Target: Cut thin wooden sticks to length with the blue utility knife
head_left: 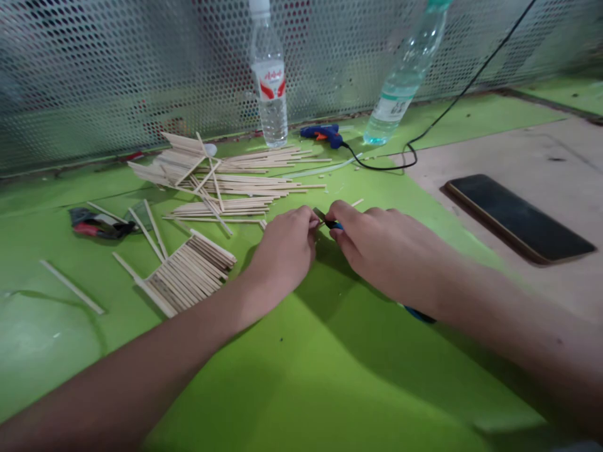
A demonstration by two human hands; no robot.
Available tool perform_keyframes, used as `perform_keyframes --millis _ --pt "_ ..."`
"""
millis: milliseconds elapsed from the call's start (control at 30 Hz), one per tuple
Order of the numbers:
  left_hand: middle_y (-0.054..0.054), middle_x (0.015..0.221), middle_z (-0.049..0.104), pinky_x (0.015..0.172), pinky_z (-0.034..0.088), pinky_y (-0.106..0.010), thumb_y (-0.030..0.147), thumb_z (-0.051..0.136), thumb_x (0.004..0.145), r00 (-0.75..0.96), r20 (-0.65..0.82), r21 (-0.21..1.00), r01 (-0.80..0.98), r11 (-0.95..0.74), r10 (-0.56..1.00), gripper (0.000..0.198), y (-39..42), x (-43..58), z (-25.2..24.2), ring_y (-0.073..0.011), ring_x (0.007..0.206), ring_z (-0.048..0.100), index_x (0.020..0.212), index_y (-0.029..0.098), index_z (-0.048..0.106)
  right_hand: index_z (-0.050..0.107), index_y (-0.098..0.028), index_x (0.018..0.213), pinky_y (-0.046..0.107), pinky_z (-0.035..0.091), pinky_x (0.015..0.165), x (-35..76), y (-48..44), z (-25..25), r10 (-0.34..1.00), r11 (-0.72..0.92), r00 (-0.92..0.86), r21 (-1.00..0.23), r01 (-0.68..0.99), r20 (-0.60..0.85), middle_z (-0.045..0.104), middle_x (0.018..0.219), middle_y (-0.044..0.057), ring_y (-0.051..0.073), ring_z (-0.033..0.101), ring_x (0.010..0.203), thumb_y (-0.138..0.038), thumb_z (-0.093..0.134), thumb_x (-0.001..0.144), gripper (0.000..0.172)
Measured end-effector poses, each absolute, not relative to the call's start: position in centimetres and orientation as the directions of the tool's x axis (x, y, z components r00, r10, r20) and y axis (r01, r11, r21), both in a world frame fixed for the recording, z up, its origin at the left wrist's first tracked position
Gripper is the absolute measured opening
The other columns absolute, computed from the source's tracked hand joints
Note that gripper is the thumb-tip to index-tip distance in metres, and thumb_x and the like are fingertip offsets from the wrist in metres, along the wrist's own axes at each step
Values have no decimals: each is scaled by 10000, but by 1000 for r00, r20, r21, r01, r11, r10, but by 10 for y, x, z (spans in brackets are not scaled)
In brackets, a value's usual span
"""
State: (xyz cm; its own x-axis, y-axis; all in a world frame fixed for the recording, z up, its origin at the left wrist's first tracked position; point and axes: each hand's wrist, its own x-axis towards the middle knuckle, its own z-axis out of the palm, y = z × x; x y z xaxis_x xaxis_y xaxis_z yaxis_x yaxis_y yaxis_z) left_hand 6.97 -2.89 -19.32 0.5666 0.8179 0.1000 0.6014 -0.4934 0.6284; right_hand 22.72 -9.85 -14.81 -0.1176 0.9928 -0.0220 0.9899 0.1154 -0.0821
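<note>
My right hand (381, 245) is closed around a utility knife (419, 315), with blue and black handle parts showing and a short blade pointing left. Facing it, my left hand (287, 245) pinches a thin wooden stick (358, 202), mostly hidden by my fingers; one end shows beyond the right hand. The blade lies close to the left fingertips, and I cannot tell whether it touches the stick. Left of my hands lies a slatted panel of sticks (188, 273). Behind it are loose wooden sticks (254, 185) in bundles and a small stick structure (181, 160).
A water bottle (272, 81) and a leaning greenish bottle (400, 88) stand by the perforated metal screen (141, 69). A blue glue gun (323, 133) trails a black cord. A phone (518, 216) lies right; a red-and-black tool (101, 223) lies left on the green surface (282, 389).
</note>
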Motion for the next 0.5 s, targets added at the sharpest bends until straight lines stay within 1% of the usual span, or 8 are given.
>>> perform_keyframes --millis 100,167,233,333,400,500 --pt "-62 829 713 628 496 -324 196 410 1023 564 83 647 596 -475 821 284 -28 70 -194 -150 657 611 854 178 638 605 -146 1237 306 258 532 229 -101 -147 989 145 -147 -78 986 -24 686 700 66 189 556 524 -229 435 1010 296" --pt "-56 802 707 614 493 -320 218 398 1034 566 71 657 593 -465 821 302 -28 70 -194 -151 643 607 842 183 628 615 -161 1217 302 250 532 231 -103 -145 991 130 -132 -61 990 -37 670 676 49 188 552 524 -261 436 1014 289" --pt "-54 797 703 607 488 -314 227 395 1039 570 70 656 592 -468 819 306 -28 70 -194 -148 639 603 838 184 621 616 -171 1227 299 257 538 232 -103 -145 994 102 -105 -57 993 -44 686 702 52 189 555 534 -277 426 1019 302" --pt "-58 802 701 618 495 -315 210 402 1036 559 72 649 603 -464 826 297 -29 70 -194 -141 633 594 841 178 624 614 -164 1256 301 276 550 231 -97 -146 996 83 -86 -77 994 -32 723 775 83 195 574 565 -271 413 1024 325" --pt "-63 847 714 644 517 -323 191 444 1017 560 68 657 598 -460 826 246 -30 70 -194 -144 662 611 868 175 639 617 -162 1263 302 280 553 231 -94 -148 996 79 -82 -87 993 -31 732 804 96 199 585 582 -270 423 1023 327" --pt "-72 952 734 705 557 -340 161 517 980 578 67 685 565 -459 813 155 -31 70 -197 -163 769 659 925 178 661 619 -175 1265 297 279 554 232 -92 -148 997 71 -74 -89 994 -33 727 807 87 190 579 574 -279 437 1024 320"
